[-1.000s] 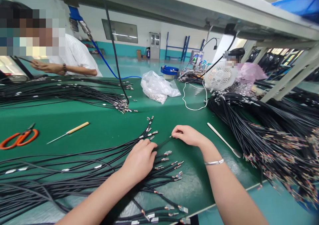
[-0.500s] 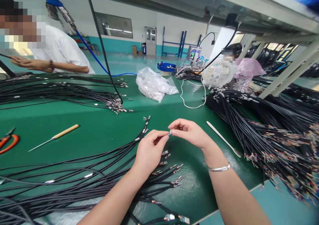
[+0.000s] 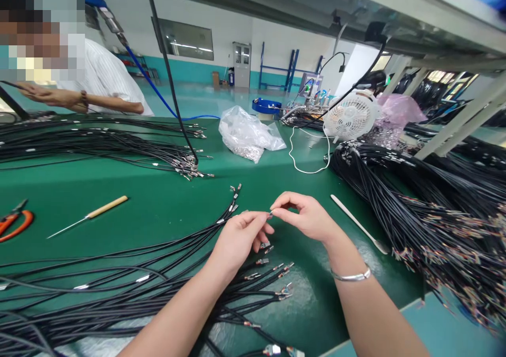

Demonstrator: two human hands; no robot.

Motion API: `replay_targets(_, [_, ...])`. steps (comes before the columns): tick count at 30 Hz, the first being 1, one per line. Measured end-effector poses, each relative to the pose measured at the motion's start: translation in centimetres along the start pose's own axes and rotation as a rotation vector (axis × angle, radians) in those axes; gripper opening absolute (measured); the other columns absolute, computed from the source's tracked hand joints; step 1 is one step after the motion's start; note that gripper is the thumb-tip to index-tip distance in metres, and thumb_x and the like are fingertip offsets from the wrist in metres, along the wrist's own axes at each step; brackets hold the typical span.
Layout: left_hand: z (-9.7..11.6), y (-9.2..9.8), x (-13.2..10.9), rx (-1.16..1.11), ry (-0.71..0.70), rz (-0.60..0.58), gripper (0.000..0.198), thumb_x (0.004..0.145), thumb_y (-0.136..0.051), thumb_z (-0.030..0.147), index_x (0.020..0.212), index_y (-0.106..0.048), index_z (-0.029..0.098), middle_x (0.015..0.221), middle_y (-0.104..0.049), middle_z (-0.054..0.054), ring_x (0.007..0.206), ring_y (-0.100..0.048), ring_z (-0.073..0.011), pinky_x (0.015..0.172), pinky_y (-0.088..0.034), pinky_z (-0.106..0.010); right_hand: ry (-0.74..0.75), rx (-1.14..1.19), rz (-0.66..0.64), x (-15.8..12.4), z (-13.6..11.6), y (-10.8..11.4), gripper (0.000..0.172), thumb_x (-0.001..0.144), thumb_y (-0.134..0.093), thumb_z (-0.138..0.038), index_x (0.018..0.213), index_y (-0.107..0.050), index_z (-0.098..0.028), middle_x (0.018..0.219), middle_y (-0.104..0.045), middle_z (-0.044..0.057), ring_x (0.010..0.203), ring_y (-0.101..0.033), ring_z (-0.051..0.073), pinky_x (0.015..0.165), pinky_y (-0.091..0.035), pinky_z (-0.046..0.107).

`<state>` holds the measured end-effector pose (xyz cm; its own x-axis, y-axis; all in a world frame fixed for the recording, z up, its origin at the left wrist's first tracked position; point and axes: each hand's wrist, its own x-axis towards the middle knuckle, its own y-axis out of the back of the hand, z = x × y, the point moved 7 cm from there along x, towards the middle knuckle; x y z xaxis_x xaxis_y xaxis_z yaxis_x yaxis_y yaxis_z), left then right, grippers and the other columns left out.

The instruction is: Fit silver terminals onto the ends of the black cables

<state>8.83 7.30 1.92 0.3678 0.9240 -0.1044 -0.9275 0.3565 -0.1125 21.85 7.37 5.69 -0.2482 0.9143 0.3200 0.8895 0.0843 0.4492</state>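
My left hand (image 3: pixel 239 237) and my right hand (image 3: pixel 306 217) meet fingertip to fingertip above the green table (image 3: pixel 158 204). Between them they pinch the small metal terminal (image 3: pixel 270 214) at the end of a black cable. The cable itself is mostly hidden behind my left hand. Under both hands lies a spread of black cables with metal terminals (image 3: pixel 158 278), fanning out to the left and toward me.
A big heap of black cables (image 3: pixel 427 209) fills the right side, a white spatula (image 3: pixel 358 224) beside it. A wooden-handled awl (image 3: pixel 89 215) and orange scissors (image 3: pixel 16 224) lie left. Behind are another cable bundle (image 3: pixel 98 146), a plastic bag (image 3: pixel 249 133), a white fan (image 3: pixel 350 116) and a person's arm (image 3: pixel 79 101).
My left hand has lifted off the cable pile and come up to meet my right hand. Both now pinch one terminal, held slightly above the table.
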Motion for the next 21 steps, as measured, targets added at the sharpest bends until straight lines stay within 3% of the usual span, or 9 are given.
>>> replay_targets(2, [0.1, -0.2, 0.0, -0.004, 0.008, -0.060, 0.028, 0.075, -0.057, 0.038, 0.079, -0.066, 0.012, 0.065, -0.061, -0.003, 0.050, -0.047, -0.0081, 0.042, -0.033, -0.018, -0.011, 0.035, -0.022, -0.1, 0.1, -0.1, 0.007, 0.080, -0.059, -0.025, 0.083, -0.062, -0.019, 0.082, -0.063, 0.001, 0.077, -0.056, 0.014, 0.071, -0.044, 0.026])
replay_targets(5, [0.7, 0.3, 0.0, 0.109, -0.063, -0.011, 0.021, 0.075, -0.059, 0.033, 0.077, -0.065, 0.014, 0.066, -0.061, -0.001, 0.052, -0.047, -0.0082, 0.047, -0.036, -0.020, -0.054, 0.145, -0.050, -0.2, 0.4, -0.1, 0.012, 0.080, -0.060, -0.029, 0.087, -0.061, -0.019, 0.083, -0.063, 0.002, 0.078, -0.057, 0.015, 0.072, -0.045, 0.027])
replay_targets(10, [3.4, 0.5, -1.3, 0.493, -0.506, 0.175, 0.010, 0.080, -0.056, 0.023, 0.078, -0.065, 0.019, 0.076, -0.062, -0.001, 0.074, -0.056, -0.0128, 0.071, -0.043, -0.025, -0.135, 0.160, -0.073, -0.3, 0.9, -0.1, 0.022, 0.078, -0.061, -0.038, 0.076, -0.059, -0.017, 0.072, -0.060, 0.001, 0.069, -0.055, 0.014, 0.067, -0.044, 0.027])
replay_targets(14, [4.0, 0.3, -2.6, 0.602, -0.754, 0.237, 0.010, 0.082, -0.054, 0.018, 0.084, -0.063, 0.020, 0.080, -0.061, -0.001, 0.078, -0.056, -0.0133, 0.074, -0.043, -0.026, -0.180, 0.165, -0.127, -0.3, 1.0, -0.4, 0.024, 0.079, -0.060, -0.038, 0.075, -0.060, -0.015, 0.071, -0.062, 0.002, 0.068, -0.056, 0.014, 0.067, -0.045, 0.028])
replay_targets(17, [4.0, 0.3, -2.7, 0.616, -0.808, 0.251, 0.010, 0.081, -0.055, 0.015, 0.086, -0.063, 0.020, 0.080, -0.061, -0.001, 0.079, -0.056, -0.0128, 0.074, -0.044, -0.026, -0.167, 0.212, -0.139, -0.3, 0.8, -0.5, 0.021, 0.078, -0.060, -0.036, 0.076, -0.061, -0.015, 0.072, -0.062, 0.002, 0.069, -0.056, 0.014, 0.068, -0.045, 0.028])
replay_targets(21, [3.5, 0.6, -2.3, 0.606, -0.742, 0.266, 0.011, 0.081, -0.055, 0.017, 0.087, -0.063, 0.021, 0.080, -0.061, 0.000, 0.076, -0.057, -0.0122, 0.072, -0.044, -0.025, -0.128, 0.184, -0.084, -0.2, 0.5, -0.2, 0.018, 0.079, -0.061, -0.034, 0.077, -0.059, -0.016, 0.073, -0.059, 0.000, 0.069, -0.053, 0.013, 0.066, -0.043, 0.026])
